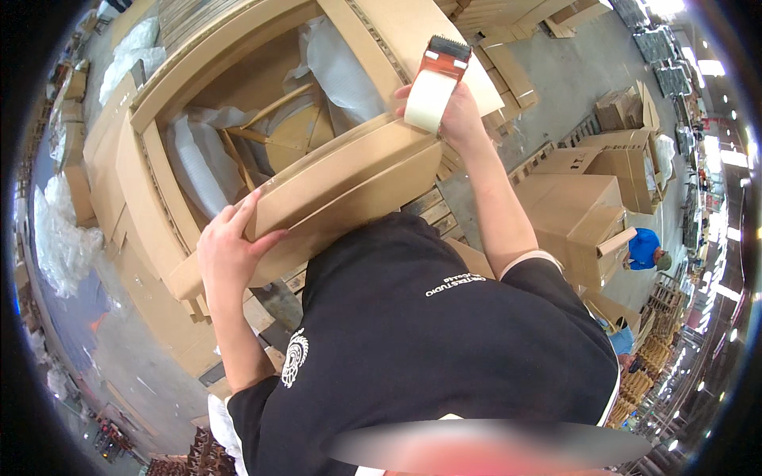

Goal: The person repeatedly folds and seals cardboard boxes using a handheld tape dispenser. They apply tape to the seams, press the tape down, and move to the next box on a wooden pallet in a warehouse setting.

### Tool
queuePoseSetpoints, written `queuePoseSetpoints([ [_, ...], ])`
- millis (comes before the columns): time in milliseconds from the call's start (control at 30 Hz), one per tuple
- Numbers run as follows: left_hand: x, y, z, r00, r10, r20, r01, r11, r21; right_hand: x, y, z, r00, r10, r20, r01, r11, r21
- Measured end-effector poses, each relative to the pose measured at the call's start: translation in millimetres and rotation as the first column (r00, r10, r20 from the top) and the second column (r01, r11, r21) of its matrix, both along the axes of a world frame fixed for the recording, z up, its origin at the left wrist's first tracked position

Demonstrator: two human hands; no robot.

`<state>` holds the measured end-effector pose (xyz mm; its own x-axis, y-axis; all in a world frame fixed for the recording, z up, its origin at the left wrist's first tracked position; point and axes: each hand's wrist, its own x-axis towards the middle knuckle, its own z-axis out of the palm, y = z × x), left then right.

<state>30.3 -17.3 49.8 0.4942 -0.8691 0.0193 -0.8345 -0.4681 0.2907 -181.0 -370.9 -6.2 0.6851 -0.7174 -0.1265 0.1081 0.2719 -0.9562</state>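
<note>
A large open cardboard box (349, 168) stands in front of me, its near flap folded outward. Inside lies wooden furniture (298, 136), perhaps chair parts, with white foam wrap (341, 67) along the sides. My left hand (228, 247) rests on the near left rim, fingers spread over the cardboard edge and thumb apart. At the far right corner my right hand (460, 119) grips a red tape dispenser (446, 59) with a black toothed edge and a wide roll of pale tape. Part of its grip is hidden behind the roll.
Cardboard boxes (575, 198) stand on the right, where a person in a blue shirt (644, 249) is bent over. Clear plastic wrap (63, 238) lies on the left. Wooden pallets (432, 210) show below the box, and flat cardboard sheets (508, 75) lie beyond it.
</note>
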Motion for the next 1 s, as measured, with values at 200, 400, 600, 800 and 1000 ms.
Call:
queuePoseSetpoints([
  [200, -27, 9, -28, 0.996, 0.048, -0.077, -0.046, 0.999, 0.021, -7, -16, -21, 0.999, -0.032, -0.042, 0.029, 0.998, -0.063],
  [400, -29, 11, -50, 1.000, 0.014, -0.002, -0.014, 1.000, 0.007, -15, 9, -17, 0.993, -0.051, -0.107, 0.007, 0.925, -0.380],
  [600, -37, 22, -49, 0.999, 0.038, 0.029, -0.036, 0.998, -0.057, -25, 20, -10, 0.978, 0.163, 0.128, -0.168, 0.986, 0.025],
  [800, -20, 10, 0, 0.990, 0.135, -0.047, -0.139, 0.987, -0.084, -8, -14, 25, 0.961, 0.278, 0.017, -0.262, 0.923, -0.282],
  [1000, -20, -14, 4, 0.956, 0.140, -0.257, -0.150, 0.988, -0.020, -5, -34, 42, 0.967, 0.201, 0.159, -0.169, 0.966, -0.194],
])
